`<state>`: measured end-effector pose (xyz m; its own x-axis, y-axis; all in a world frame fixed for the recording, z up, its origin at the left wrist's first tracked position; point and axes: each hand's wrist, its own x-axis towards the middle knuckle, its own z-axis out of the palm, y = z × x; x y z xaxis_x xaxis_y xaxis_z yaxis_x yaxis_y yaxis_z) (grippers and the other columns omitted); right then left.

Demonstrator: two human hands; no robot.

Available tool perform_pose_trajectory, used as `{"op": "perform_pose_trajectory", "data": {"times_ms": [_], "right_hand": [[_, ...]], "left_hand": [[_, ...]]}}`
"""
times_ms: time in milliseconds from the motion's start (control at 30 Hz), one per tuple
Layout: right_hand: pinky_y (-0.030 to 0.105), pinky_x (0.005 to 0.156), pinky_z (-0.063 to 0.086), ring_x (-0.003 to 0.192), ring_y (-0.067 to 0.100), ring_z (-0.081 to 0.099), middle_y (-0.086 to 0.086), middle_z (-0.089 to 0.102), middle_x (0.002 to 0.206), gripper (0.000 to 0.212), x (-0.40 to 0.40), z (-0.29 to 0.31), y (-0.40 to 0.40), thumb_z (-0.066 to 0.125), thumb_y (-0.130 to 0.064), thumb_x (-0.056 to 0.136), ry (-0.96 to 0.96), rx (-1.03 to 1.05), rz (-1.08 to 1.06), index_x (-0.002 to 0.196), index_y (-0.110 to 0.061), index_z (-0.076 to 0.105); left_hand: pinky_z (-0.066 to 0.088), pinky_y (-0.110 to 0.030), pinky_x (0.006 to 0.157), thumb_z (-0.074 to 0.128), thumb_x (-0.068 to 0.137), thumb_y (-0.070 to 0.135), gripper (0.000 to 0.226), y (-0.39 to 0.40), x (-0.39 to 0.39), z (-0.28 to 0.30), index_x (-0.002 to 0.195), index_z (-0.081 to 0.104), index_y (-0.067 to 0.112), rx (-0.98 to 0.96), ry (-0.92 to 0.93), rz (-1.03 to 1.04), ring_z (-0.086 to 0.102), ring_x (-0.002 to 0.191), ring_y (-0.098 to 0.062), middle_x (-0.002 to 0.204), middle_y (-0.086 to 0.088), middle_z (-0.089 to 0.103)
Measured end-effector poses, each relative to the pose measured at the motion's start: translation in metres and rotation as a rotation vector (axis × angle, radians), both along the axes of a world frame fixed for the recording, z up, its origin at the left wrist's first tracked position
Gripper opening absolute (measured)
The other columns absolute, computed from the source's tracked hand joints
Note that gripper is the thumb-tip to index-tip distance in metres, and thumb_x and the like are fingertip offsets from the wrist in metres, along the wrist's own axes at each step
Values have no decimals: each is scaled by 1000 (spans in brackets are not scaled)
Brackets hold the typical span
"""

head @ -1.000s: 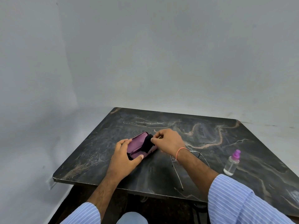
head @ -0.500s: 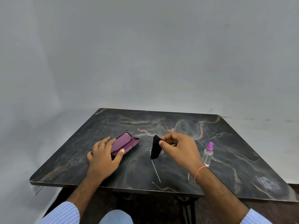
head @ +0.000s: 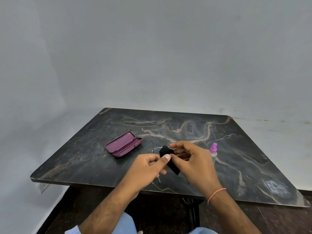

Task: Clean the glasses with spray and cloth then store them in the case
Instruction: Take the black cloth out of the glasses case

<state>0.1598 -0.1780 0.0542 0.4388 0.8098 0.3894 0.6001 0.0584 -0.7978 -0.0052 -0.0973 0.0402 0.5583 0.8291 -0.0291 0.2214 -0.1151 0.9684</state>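
**Black cloth pinched between both hands above the table**

Left hand (head: 148, 166): fingers curled, thumb pressed onto the upper part of the black cloth (head: 168, 159), pinching it. Right hand (head: 194, 159): fingers curled too, thumb and forefinger nipping the cloth's far top corner, an orange thread round the wrist. Cloth folded into a narrow strip, slanting down toward the near edge, lower end hanging free between the two hands.

Glasses (head: 156, 149) lying on the table beneath the hands, mostly hidden; only a thin rim arc and one temple tip visible. Purple case (head: 123, 144) lying open to the left, well apart from the hands, nothing visible inside. Spray bottle (head: 213, 149) with a pink cap standing upright just beyond the right hand.

Dark marble-patterned table (head: 236, 149) with tan veins, set against plain grey walls. Dark floor beneath; blue striped sleeves at the bottom edge.
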Motion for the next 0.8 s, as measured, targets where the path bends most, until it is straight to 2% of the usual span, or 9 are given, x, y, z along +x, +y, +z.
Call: {"op": "perform_pose_trajectory", "data": {"times_ms": [100,200,300,400,533,700,800], "right_hand": [[14,74,59,84,-3,75,-17,80,87,28,1,-2,-3,86,-21,88,-4,15,2,109,-39,81],[17,78,61,87,1,78,-13,82,88,29,6,-1,-6,85,-15,90,165,36,34,109,-36,81],[30,88,65,92,13,82,-1,85,89,30,12,-2,-5,82,-8,93,344,45,125,115,-29,79],[37,93,66,95,25,82,9,85,92,34,14,-5,-4,79,-2,93,455,69,178,120,-22,77],[39,99,64,99,22,82,6,85,95,39,16,-9,-2,79,-2,93,433,61,219,126,-22,75],[40,101,62,104,19,81,2,86,99,38,17,-9,-1,77,-3,96,389,63,262,129,-23,74],[35,103,61,106,17,80,0,86,102,39,18,-6,-2,75,-4,98,385,51,282,132,-24,72]], "left_hand": [[63,-38,97,71,105,41,21,-1,7,0,102,86,28,-47,-50,23,82,103,-18,99,-3,87],[62,-34,99,68,107,31,17,-2,8,-1,113,83,26,-137,-152,44,81,102,-8,103,5,87],[64,-34,99,68,108,22,18,1,11,-4,123,78,19,-246,-253,62,83,97,-13,107,-2,87],[65,-34,93,72,105,15,20,2,12,-3,124,73,22,-231,-268,88,82,86,-11,104,-8,87],[65,-24,84,72,104,16,17,4,13,1,117,80,24,-141,-186,86,82,87,-8,98,-2,87],[67,-32,93,70,106,35,22,5,14,8,112,86,21,-145,-155,7,84,101,-14,101,-1,88],[68,-36,96,75,103,32,18,5,13,10,109,87,20,-112,-138,-22,84,104,-17,101,-2,88]]}}
